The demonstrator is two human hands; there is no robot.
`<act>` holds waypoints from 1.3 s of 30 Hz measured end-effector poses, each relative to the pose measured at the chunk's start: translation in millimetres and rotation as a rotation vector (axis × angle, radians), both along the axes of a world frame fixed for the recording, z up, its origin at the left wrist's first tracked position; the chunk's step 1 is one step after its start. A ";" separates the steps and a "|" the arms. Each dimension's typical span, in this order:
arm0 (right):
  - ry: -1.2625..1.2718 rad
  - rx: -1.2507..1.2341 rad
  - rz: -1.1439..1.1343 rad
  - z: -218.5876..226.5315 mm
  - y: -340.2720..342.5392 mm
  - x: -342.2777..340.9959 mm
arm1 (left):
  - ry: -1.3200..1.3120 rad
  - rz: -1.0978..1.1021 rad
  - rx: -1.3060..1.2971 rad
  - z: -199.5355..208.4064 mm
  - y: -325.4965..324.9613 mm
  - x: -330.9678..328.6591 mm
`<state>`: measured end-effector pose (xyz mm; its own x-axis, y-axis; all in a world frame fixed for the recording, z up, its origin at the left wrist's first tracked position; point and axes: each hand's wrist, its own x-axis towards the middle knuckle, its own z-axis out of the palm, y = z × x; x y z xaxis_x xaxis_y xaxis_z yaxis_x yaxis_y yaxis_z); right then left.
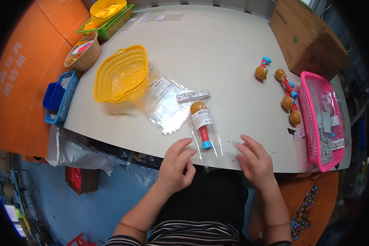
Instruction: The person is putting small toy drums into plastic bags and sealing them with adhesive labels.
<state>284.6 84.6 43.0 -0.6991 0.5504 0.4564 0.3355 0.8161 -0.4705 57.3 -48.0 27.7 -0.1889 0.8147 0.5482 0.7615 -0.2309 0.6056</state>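
A small toy [205,133] with a round brown head, red shaft and blue foot lies inside a transparent bag [216,143] near the table's front edge. A white label [202,118] covers part of its shaft. My left hand [177,166] hovers just left of the bag, fingers curved and apart, holding nothing. On the other side, my right hand [255,162] is also empty, its fingers spread. Beyond the toy sits a folded printed paper strip [192,96]. A fanned pile of transparent bags [166,112] spreads to its left.
A yellow basket [121,76] stands at left, partly over the bags. Several similar toys [288,102] lie at right beside a pink basket [311,127] of packets. A cardboard box [307,41] occupies the far right corner. Blue [65,98], tan [84,53] and green [110,26] baskets line the left edge.
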 end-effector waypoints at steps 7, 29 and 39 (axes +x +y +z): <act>-0.048 0.285 0.316 2.5 21.0 -22.2 | 0.177 -0.150 0.083 -15.4 6.0 2.9; -0.040 0.348 0.464 2.4 29.0 -27.0 | 0.187 -0.198 0.195 -29.0 -2.2 -22.7; -0.048 0.202 0.433 -1.6 27.7 -26.5 | 0.229 -0.172 0.113 -28.4 -2.3 -29.0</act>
<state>258.1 112.3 41.4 -0.8673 0.1077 0.4860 -0.0378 0.9593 -0.2799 28.3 -50.2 -0.7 0.0855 0.7556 0.6495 0.8189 -0.4246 0.3862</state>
